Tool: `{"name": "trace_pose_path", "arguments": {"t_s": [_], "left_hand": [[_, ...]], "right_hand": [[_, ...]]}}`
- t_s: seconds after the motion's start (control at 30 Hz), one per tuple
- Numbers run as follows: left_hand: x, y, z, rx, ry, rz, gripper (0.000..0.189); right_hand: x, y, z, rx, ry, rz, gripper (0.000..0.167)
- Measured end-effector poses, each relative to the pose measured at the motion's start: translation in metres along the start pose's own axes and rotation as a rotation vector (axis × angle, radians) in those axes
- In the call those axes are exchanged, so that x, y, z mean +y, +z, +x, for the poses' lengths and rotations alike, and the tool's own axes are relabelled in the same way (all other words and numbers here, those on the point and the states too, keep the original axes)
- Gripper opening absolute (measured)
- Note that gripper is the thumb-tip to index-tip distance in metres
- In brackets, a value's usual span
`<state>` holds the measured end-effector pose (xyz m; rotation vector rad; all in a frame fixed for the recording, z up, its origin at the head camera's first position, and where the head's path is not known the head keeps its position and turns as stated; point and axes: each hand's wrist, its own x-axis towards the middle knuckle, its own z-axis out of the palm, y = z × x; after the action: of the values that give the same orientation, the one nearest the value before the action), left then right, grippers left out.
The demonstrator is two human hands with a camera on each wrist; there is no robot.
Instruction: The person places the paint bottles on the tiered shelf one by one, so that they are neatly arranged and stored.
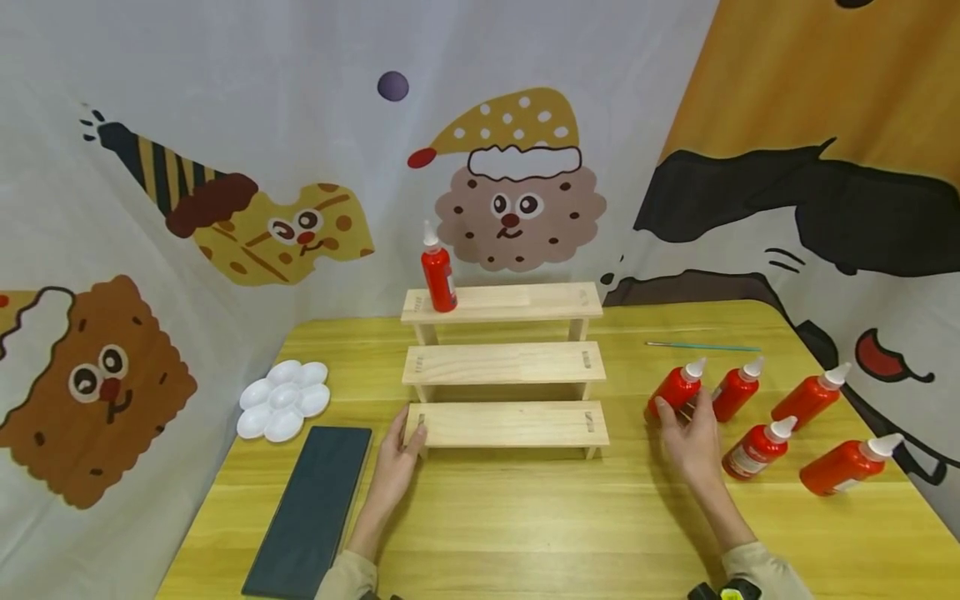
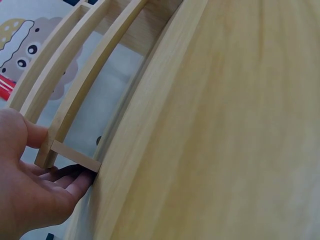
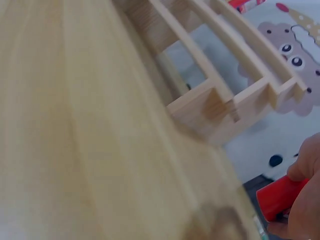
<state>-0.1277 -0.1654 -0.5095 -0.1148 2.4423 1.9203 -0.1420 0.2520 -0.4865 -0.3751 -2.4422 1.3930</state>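
A three-step wooden rack [image 1: 506,425] stands mid-table. My left hand [image 1: 395,457] grips the left end of its lowest step, the thumb on top and the fingers underneath, as the left wrist view [image 2: 42,185] shows. On the right, my right hand [image 1: 692,437] holds a red squeeze bottle [image 1: 675,387] with a white pointed cap, thumb on one side and fingers on the other. In the right wrist view the bottle's red base [image 3: 280,197] pokes out of the hand. Another red bottle [image 1: 439,279] stands upright on the left of the top step.
Several more red bottles [image 1: 756,450] stand on the right of the table. A thin teal paintbrush [image 1: 705,346] lies behind them. To the left are a white flower-shaped palette [image 1: 285,398] and a dark flat board [image 1: 311,508]. A printed curtain [image 1: 300,67] hangs close behind the table.
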Motion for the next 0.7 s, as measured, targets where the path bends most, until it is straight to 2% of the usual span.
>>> {"name": "trace_pose_path", "arguments": {"t_s": [0.23, 0.53, 0.7], "left_hand": [[0.001, 0.0, 0.0, -0.009, 0.003, 0.001, 0.073], [-0.001, 0.0, 0.001, 0.001, -0.001, -0.012, 0.071], [0.0, 0.0, 0.002, 0.0, 0.0, -0.016, 0.07]], "right_hand": [[-0.028, -0.001, 0.006, 0.039, -0.094, 0.052, 0.044], [-0.068, -0.001, 0.015, 0.036, -0.16, 0.116, 0.048], [-0.094, -0.001, 0.019, 0.046, -0.229, 0.146, 0.048]]}}
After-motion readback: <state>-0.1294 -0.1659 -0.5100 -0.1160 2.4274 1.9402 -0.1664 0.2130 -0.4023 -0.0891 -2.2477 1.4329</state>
